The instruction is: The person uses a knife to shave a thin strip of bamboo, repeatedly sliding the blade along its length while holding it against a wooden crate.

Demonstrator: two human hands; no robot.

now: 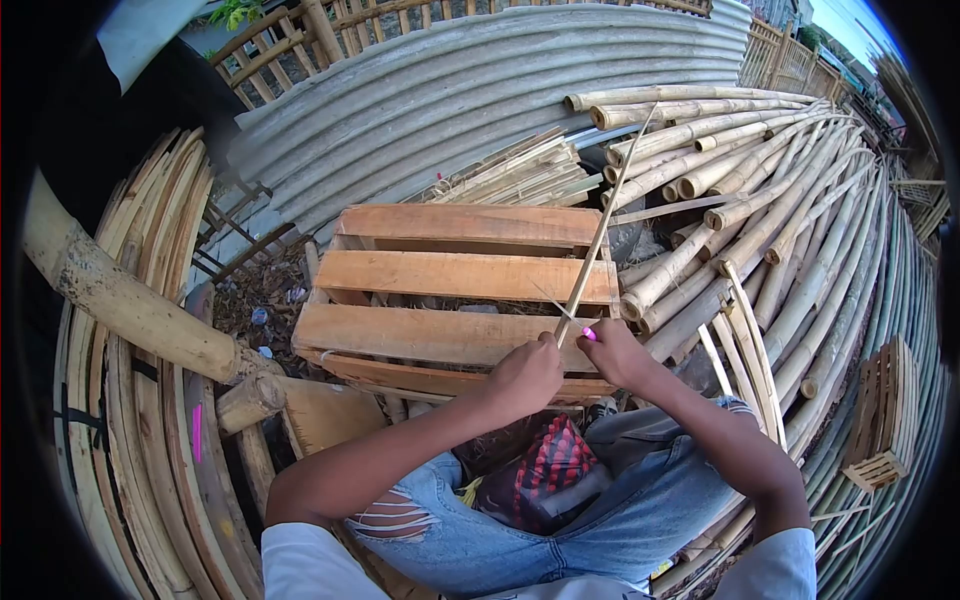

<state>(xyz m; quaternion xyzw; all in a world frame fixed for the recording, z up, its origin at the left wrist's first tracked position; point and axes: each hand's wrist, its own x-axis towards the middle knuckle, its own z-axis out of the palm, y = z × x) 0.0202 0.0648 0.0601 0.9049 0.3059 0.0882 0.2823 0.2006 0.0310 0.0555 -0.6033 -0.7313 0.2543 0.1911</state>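
Note:
A long, thin bamboo strip (pixel 604 222) slants up and away to the right from my left hand (pixel 528 376), whose fingers are closed round its near end. Close beside it, my right hand (pixel 616 354) is shut on a knife with a pink handle (pixel 588 334). The thin blade points up and to the left, crossing the strip just above my left fingers. Both hands are above the near edge of a slatted wooden crate (pixel 410 325). A red-and-black checked cloth (pixel 548 462) lies between my knees, below the hands.
Bamboo poles (pixel 740 185) are piled to the right, with a small slatted crate (pixel 880 415) on them. Split bamboo lengths (pixel 140 420) and a thick pole (pixel 130 290) stand at left. Corrugated metal sheeting (pixel 480 90) runs behind the crate. Split strips (pixel 520 170) lie beyond it.

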